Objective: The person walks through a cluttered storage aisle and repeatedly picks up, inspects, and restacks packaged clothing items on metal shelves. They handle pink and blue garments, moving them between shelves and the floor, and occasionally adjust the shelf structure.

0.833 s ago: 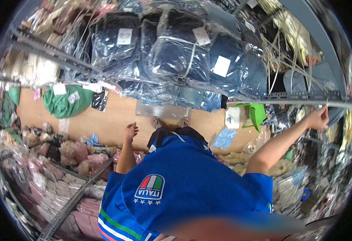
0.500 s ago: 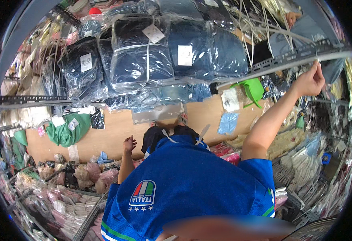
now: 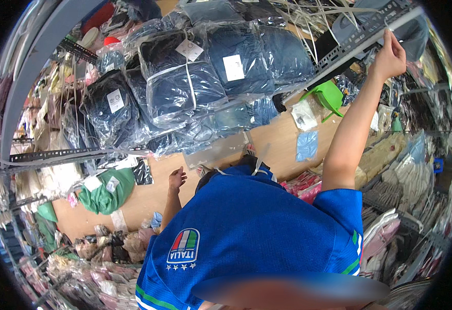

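My right hand (image 3: 391, 56) is raised at the far right. Its fingers are pinched together just below a pale rail (image 3: 357, 54) along the shelf's front edge; a small hook-like piece shows above the fingertips, but what they grip is too small to make out. My left hand (image 3: 177, 178) hangs low in front of my body, fingers apart and holding nothing. On the shelf ahead lie folded dark blue garments (image 3: 184, 88) in clear plastic bags, one bundle tied with white straps. White labels (image 3: 232, 67) sit on several bags.
A perforated metal bar (image 3: 339, 54) runs behind the rail. Underneath, a bright green plastic thing (image 3: 329, 97), a light blue packet (image 3: 306, 146) and a green bundle (image 3: 107, 191) lie on the wood-coloured floor (image 3: 159, 199). Bagged garments (image 3: 91, 279) fill racks on both sides.
My view has turned and tilted, so shelf and rail now slant up to the right. My right hand still pinches at the rail; my left hand remains free.
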The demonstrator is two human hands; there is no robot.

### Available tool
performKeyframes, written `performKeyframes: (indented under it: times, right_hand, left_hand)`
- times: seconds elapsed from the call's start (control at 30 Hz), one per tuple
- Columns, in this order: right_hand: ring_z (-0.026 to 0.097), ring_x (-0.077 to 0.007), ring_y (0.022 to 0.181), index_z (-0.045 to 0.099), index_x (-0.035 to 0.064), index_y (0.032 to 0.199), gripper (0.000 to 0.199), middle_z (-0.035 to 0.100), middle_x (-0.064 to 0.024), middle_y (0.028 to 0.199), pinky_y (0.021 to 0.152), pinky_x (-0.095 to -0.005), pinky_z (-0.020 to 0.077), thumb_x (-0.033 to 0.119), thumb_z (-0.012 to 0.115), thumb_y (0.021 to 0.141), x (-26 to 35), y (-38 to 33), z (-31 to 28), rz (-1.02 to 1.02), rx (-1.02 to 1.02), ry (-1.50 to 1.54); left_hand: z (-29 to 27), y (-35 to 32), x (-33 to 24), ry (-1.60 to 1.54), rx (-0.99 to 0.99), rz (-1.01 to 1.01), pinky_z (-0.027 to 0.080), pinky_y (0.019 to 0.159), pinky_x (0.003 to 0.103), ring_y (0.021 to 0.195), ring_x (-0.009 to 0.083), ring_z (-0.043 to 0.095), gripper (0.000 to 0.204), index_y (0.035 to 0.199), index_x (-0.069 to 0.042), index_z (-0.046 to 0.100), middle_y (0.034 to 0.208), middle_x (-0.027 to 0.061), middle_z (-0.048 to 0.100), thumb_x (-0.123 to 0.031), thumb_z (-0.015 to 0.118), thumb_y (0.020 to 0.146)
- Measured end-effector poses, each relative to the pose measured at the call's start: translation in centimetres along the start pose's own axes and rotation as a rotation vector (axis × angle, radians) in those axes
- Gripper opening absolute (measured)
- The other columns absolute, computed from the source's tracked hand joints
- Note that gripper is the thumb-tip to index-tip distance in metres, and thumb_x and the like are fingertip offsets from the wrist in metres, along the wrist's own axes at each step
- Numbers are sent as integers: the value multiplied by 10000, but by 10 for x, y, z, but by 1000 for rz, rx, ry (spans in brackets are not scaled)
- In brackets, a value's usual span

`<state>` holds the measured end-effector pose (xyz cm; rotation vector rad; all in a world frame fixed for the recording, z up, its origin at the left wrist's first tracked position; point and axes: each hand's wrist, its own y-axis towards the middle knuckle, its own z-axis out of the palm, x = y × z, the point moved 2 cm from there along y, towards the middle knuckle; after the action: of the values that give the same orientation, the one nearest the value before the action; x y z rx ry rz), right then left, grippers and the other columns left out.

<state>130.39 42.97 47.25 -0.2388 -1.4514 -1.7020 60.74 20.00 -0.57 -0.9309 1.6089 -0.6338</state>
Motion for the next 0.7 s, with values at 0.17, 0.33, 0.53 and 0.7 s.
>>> performKeyframes:
  times: [0.17,0.33,0.53,0.7]
  right_hand:
    - [660,-121,709,719,-41,872,216,723,-99,833,679,-236,521,98,820,741,0,1,1,45,-20,-85]
    - [683,-144,762,733,-15,940,227,731,-100,861,693,-248,525,148,782,791,5,0,-2,31,27,-180]
    - [678,-123,783,732,-6,999,241,737,-90,897,717,-238,507,179,737,845,15,-5,-5,-13,99,-322]
    - [673,-134,801,727,-17,954,275,731,-89,903,739,-254,510,193,797,791,17,5,-5,10,128,-288]
  left_hand:
    - [-51,9,13,-17,-10,-21,472,568,266,706,125,630,470,1123,-59,595,884,35,654,-456,659,880]
    - [-77,11,45,-59,-19,-70,483,617,299,745,148,635,478,1136,-63,585,944,53,655,-463,652,884]
    - [-68,4,79,-102,-3,-137,502,658,316,800,171,653,481,1166,-69,580,991,71,672,-455,645,888]
    - [-54,-2,91,-118,9,-166,515,687,336,836,192,662,508,1209,-62,565,1049,95,675,-444,652,885]
